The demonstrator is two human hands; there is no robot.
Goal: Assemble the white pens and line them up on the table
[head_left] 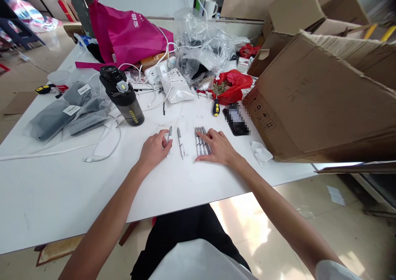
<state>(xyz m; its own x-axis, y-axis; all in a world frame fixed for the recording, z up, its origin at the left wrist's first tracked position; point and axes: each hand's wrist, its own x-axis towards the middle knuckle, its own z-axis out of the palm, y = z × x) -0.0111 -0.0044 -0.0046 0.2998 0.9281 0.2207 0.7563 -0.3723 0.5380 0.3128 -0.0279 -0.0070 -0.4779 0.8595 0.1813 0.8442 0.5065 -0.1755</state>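
My left hand (154,149) is closed around a grey and white pen (170,133), which stands nearly upright in the view against the table. Just right of it, a single pen (180,143) lies alone on the white table (173,185). My right hand (221,149) spans a row of several pens (198,143) lying side by side. Its thumb is at their near ends and its fingers reach over their far ends and right side, hiding part of the row.
A black bottle (122,96) stands behind my left hand, near bagged items (55,117) and a white cable (116,142). Beyond the pens are a screwdriver (216,107), a pixelated dark device (236,120) and a red bag (239,84). A large cardboard box (309,102) fills the right.
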